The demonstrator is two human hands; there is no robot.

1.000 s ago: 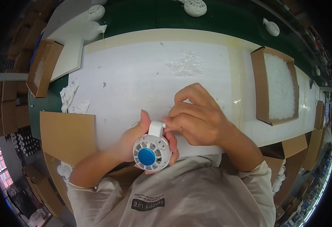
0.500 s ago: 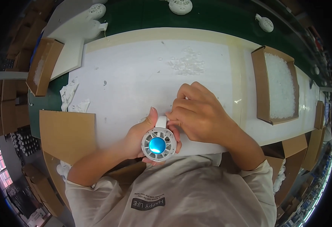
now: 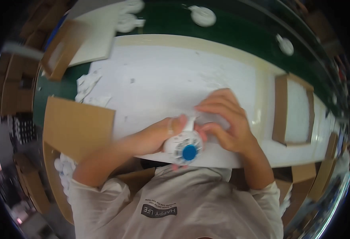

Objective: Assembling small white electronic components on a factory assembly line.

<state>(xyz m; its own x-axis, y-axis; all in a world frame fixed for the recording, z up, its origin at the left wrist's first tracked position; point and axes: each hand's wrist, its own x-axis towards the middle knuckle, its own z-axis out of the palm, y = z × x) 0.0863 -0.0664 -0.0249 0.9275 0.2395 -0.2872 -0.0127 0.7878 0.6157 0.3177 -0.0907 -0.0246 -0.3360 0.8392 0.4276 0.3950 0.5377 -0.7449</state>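
My left hand is closed round a small white handheld fan with a round slotted grille and a blue centre disc. The fan's narrow white neck points away from me, beside my left thumb. A thin pale loop hangs at that thumb. Just right of the neck, my right hand has its thumb and fingers apart, and I see nothing in it. Motion blurs both hands. Small clear pieces lie on the white work surface beyond my right hand.
At the right stands a cardboard box of whitish clear pieces. Crumpled white scraps and an open carton with white parts are at the left. Another narrow box sits far left. More white fans lie on the green table.
The fan has tilted, its blue disc now facing more to the right. My right hand has come away from the neck and its fingers have spread. The whole view has shifted.
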